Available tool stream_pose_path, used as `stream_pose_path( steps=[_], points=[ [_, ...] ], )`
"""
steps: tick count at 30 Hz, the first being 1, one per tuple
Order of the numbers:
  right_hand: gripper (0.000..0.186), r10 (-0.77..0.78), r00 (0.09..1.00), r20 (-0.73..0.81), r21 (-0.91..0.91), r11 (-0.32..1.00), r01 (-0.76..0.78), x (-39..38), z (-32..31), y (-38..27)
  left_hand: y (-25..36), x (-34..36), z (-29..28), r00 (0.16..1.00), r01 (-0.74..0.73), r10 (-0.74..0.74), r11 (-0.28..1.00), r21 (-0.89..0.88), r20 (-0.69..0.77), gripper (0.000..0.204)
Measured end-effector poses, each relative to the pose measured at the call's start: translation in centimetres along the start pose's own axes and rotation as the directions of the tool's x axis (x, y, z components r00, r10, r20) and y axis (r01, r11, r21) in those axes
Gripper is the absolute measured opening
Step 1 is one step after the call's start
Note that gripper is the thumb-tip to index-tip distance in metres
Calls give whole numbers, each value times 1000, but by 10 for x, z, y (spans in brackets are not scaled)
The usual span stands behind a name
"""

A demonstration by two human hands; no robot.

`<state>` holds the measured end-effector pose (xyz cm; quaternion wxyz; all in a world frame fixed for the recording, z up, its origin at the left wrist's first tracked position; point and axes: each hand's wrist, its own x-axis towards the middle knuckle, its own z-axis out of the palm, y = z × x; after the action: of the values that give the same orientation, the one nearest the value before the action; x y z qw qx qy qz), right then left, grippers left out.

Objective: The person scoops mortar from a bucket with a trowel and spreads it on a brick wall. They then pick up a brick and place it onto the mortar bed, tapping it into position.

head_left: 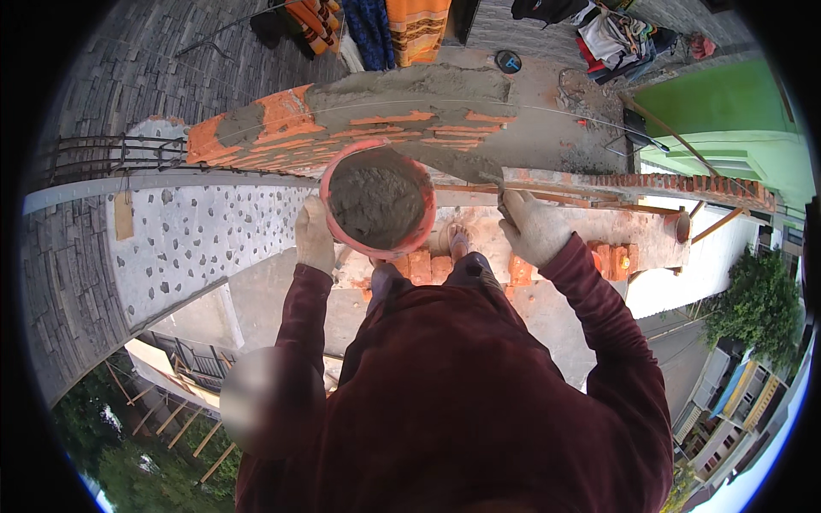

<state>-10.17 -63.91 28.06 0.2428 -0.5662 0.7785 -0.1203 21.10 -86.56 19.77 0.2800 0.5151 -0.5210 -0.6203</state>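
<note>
- The orange bucket [378,205] full of grey mortar [375,198] sits near the middle of the view, just in front of the person's chest, between the two gloved hands: the left hand [314,236] is against its left side and the right hand [534,227] is a little apart to its right.
- Just beyond the bucket runs a course of orange bricks [342,128] with a thick bed of wet grey mortar spread along its top; the bucket's far rim overlaps the near face of this wall.
- To the right a lower row of brick [676,184] stretches off toward a green wall [727,107], and a thin taut line crosses above the bricks.
- Farther off hang striped and patterned cloths [402,30], with a heap of clothes [620,38] at the far right.
- Near the bucket's base lie loose brick pieces [423,267], and a foot [459,242] in a light shoe stands among them (the ledge drops away steeply to the street and houses on the right).
- The left hand, in a pale work glove, is curled against the bucket's side near the rim, fingers closed round it as far as can be seen.
- The right hand, also gloved, is closed round the handle of a trowel [466,164], whose blade reaches left to the mortar bed just past the bucket's right rim.
</note>
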Motion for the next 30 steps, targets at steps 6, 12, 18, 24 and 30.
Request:
stream_pose_path(
  steps=[6,12,18,24,30],
  points=[
    [34,-146,965,219,-320,923,213,65,27,-59,30,-1,6,990,-56,62,997,-47,126,49],
    [25,-137,918,372,-376,882,284,100,17,-71,58,-3,-5,968,-217,169,935,279,187,53],
    [22,-112,826,553,-300,898,322,107,30,-43,70,-9,2,963,-259,226,924,280,145,51],
    [25,-223,723,654,43,965,259,115,42,-28,70,-13,14,973,-220,203,957,190,106,46],
    [33,-115,598,793,345,894,-286,89,13,16,44,-12,9,989,-120,110,987,105,94,59]
  ],
)
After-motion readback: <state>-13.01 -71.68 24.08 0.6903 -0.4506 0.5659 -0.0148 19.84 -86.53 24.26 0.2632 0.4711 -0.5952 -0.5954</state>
